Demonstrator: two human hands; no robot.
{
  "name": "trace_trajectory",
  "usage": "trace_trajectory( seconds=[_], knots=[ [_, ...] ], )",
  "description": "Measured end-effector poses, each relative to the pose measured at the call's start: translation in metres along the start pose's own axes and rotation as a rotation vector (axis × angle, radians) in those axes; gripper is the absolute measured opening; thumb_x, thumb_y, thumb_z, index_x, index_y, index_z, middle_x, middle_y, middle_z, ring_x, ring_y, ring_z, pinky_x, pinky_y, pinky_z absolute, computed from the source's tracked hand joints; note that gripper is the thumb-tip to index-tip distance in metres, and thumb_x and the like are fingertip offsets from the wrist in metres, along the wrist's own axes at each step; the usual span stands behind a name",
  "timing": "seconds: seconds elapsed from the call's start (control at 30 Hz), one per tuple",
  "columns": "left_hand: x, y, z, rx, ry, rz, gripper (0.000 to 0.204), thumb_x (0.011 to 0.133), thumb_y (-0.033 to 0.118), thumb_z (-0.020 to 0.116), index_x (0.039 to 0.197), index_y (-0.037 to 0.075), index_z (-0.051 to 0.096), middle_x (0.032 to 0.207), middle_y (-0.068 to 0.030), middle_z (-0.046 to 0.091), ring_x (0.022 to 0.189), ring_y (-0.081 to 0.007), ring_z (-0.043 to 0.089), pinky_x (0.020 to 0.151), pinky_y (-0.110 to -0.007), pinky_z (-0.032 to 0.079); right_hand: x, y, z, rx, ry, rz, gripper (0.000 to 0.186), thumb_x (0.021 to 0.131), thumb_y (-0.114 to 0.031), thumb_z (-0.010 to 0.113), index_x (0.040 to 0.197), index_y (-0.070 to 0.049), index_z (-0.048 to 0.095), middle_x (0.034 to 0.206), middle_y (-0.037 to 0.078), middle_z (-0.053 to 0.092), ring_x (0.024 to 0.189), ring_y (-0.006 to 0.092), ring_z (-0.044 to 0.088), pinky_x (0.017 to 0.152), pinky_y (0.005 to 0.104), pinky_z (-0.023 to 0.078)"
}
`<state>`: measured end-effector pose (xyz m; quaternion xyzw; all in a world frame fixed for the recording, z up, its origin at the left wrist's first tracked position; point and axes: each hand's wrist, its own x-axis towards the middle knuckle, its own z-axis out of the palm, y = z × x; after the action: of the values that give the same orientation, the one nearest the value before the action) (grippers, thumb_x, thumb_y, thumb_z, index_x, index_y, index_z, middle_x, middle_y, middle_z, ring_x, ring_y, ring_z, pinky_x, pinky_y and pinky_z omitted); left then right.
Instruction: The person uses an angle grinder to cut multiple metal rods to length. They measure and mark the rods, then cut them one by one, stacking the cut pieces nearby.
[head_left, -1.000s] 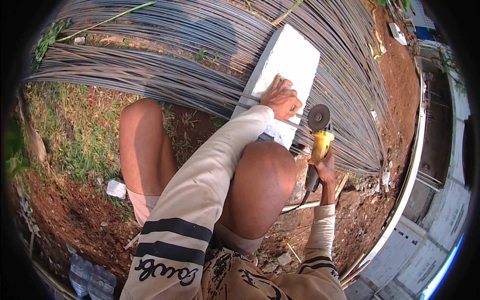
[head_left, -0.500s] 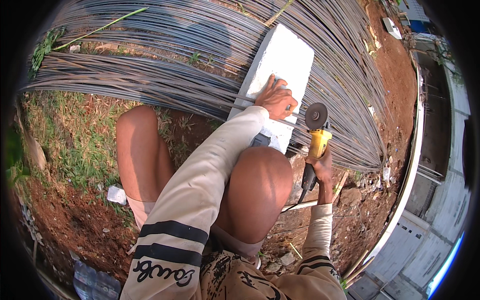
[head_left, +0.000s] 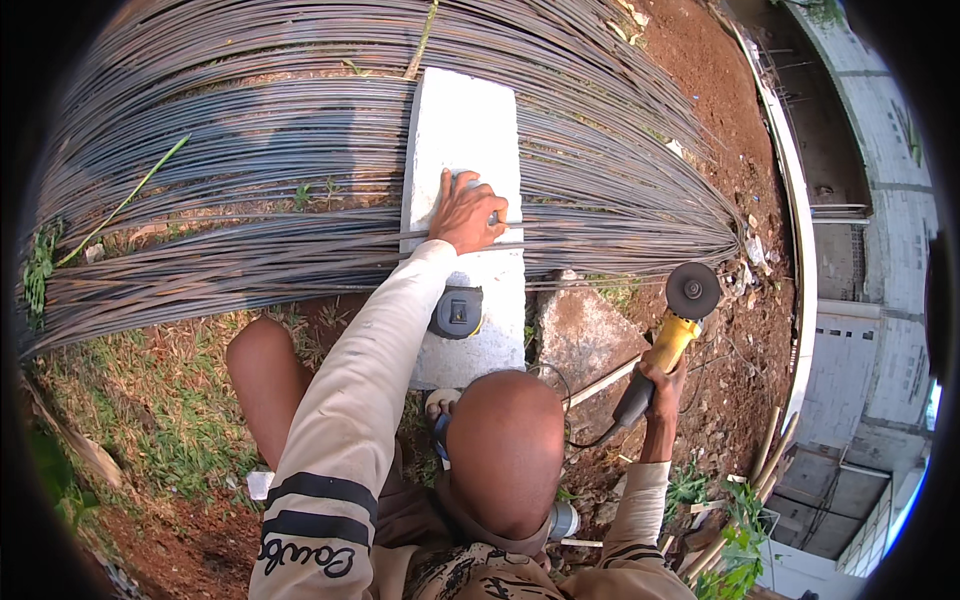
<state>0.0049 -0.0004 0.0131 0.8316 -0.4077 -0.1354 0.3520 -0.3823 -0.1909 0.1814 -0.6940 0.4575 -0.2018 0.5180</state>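
Observation:
My left hand (head_left: 468,212) is on a long white block (head_left: 465,130), its fingers curled over a few thin steel rods (head_left: 330,245) that cross the block. The fingertips are partly hidden, and a small greyish spot shows between them. My right hand (head_left: 664,388) is wrapped round the body of a yellow and black angle grinder (head_left: 672,342). Its dark cutting disc (head_left: 692,290) points away from me, to the right of the block and apart from the rods. On the block's near part lies a black tape measure (head_left: 458,312), just below my left wrist.
Long steel rods (head_left: 250,120) spread under and past the block, bunching at the right. A rough stone slab (head_left: 585,335) lies right of the block. The grinder's cord (head_left: 590,442) runs near my knee (head_left: 505,440). Green leaves (head_left: 740,540) stand at lower right.
My view has turned and shifted, so the block looks straighter and the tape measure is now fully visible. The grinder has moved right, farther from the block. My left hand stays on the block.

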Motion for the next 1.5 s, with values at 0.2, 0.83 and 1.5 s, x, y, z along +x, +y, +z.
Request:
trace_trajectory(
  seconds=[0.2, 0.83, 1.5],
  knots=[
    [0.000, -0.003, 0.003, -0.038, 0.047, 0.030, 0.019, 0.088, 0.033, 0.087, 0.096, 0.019, 0.076, 0.113, -0.0032, 0.076, 0.147, -0.0375, 0.042, 0.129, -0.070, 0.009, -0.066, -0.040, -0.097, 0.055, 0.353, -0.121, 0.059, 0.074, -0.012, 0.078, 0.128, -0.002, 0.054, 0.099, 0.012, 0.067, 0.078, 0.0240, 0.070, 0.068, 0.0386, 0.061],
    [-0.077, 0.151, -0.053, -1.569, -0.349, -0.195, 0.079, 0.107, 0.054, 0.063, 0.165, 0.007, 0.037, 0.158, -0.0097, 0.052, 0.150, -0.0236, 0.048, 0.123, -0.047, 0.039, 0.044, -0.092, 0.171, 0.325, -0.437, -0.338, 0.127, 0.063, -0.015, 0.090, 0.168, 0.003, 0.021, 0.145, 0.018, 0.053, 0.137, 0.0282, 0.053, 0.118, 0.0398, 0.042],
    [-0.099, 0.016, -0.112, -1.346, 0.390, -0.416, 0.034, 0.085, 0.008, 0.066, 0.117, -0.004, 0.061, 0.115, -0.0223, 0.073, 0.124, -0.0316, 0.068, 0.107, -0.040, 0.054, 0.222, -0.028, 0.137, -0.536, -0.307, -0.801, 0.052, 0.106, -0.047, 0.064, 0.130, -0.002, 0.072, 0.129, 0.023, 0.071, 0.125, 0.0429, 0.063, 0.107, 0.0524, 0.050]
  ],
)
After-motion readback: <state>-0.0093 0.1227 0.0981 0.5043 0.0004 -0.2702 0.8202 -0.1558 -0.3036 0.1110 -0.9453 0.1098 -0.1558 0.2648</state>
